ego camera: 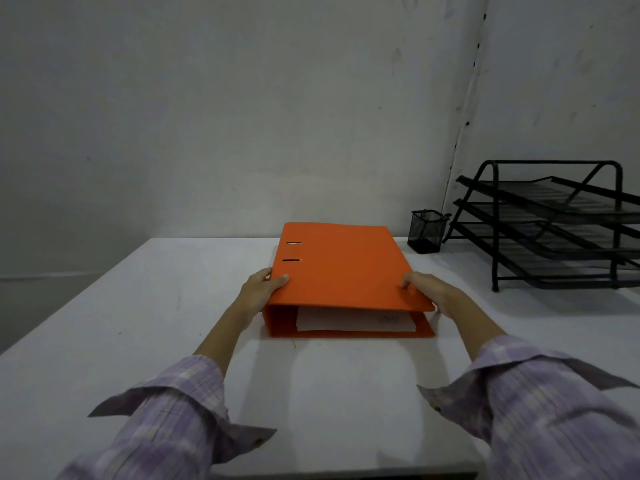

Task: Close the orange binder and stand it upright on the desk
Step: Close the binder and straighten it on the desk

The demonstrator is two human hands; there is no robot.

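Closing looks nearly done, standing not yet begun. Orange binder (341, 268) lying flat at the middle of the white worktop (138, 341), spine to the left, top cover lowered almost shut with a gap left along the near edge where white paper (353, 320) shows inside. Left hand (258, 292) gripping the near left corner at the spine, thumb on the cover. Right hand (433, 292) wrapped around the near right edge of the cover, fingers on top. Left to do, judging from this: press the cover fully down, then tip the binder up and set it upright. Black mesh pen cup (426, 232) and black tray rack (554, 226) well apart at far right.
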